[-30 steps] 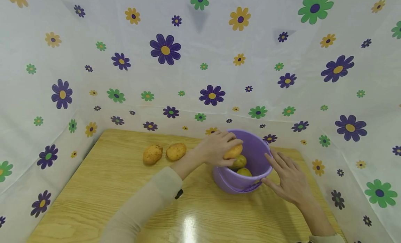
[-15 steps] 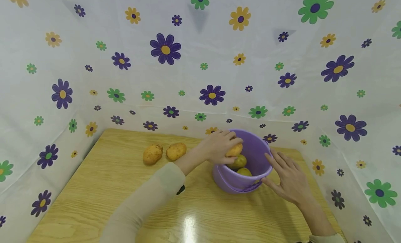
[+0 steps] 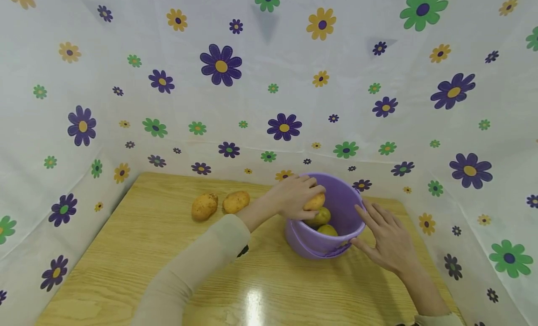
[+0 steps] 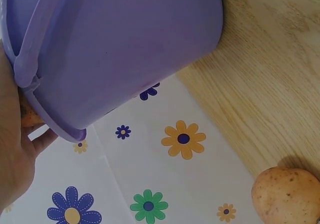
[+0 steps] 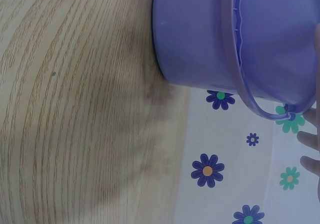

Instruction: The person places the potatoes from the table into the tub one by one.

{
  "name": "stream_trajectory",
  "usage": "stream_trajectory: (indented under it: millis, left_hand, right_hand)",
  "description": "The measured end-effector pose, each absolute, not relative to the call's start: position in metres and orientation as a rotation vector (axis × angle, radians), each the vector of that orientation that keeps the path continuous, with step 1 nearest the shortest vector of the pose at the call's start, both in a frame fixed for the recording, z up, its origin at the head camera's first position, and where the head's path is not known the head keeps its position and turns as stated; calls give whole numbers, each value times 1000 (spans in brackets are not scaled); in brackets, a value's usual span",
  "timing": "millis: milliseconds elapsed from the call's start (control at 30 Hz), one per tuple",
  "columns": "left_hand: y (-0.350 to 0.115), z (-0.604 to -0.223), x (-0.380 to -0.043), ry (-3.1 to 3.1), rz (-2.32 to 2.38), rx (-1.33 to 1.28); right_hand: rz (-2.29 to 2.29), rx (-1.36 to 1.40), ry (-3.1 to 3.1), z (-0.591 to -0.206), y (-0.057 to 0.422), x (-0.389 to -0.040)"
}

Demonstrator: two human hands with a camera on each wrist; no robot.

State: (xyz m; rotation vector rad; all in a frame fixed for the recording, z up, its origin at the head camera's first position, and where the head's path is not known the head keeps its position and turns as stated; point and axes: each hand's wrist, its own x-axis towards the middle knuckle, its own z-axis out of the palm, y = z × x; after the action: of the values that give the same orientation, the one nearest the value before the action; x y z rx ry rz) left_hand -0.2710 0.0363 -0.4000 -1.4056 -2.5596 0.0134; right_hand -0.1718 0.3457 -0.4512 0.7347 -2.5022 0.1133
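Observation:
A purple bucket stands at the right of the table, its handle hanging down on the near side. My left hand reaches over its left rim and grips a yellow-brown potato inside the mouth. Beneath that potato, rounded greenish-yellow pieces lie in the bucket, partly hidden by the hand. With fingers extended, my right hand touches the right side of the rim. In the left wrist view, the bucket wall covers most of the held potato.
Two potatoes, one at the left and another beside it, lie on the wooden table left of the bucket. A white flower-print sheet encloses the table at the back and both sides.
My left hand and forearm have shifted slightly to the right, with the potato held in the bucket mouth. My right hand, the bucket and the two potatoes on the table stay put.

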Motion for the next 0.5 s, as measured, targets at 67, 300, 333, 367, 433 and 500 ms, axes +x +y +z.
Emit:
stream_trajectory:
  millis: [67,300,333,367,433,500]
  left_hand:
    - [37,-400,-271,-2558,23,-1413]
    - [37,-398,-270,-2551,73,-1422]
    - [36,-398,-270,-2551,80,-1421]
    - [36,-399,-270,-2551,75,-1422]
    - [36,-399,-270,-2549,77,-1420]
    - [35,-400,-270,-2546,74,-1418]
  right_hand:
    - [112,734,-2507,-451,346,-172]
    - [106,733,-2510,-450,346,-172]
    - [105,734,-2508,-450,346,-172]
    - [106,734,-2507,-450,346,-172]
    - [106,735,-2506,-450,345,-171]
    - [111,736,-2507,-449,345,-171]
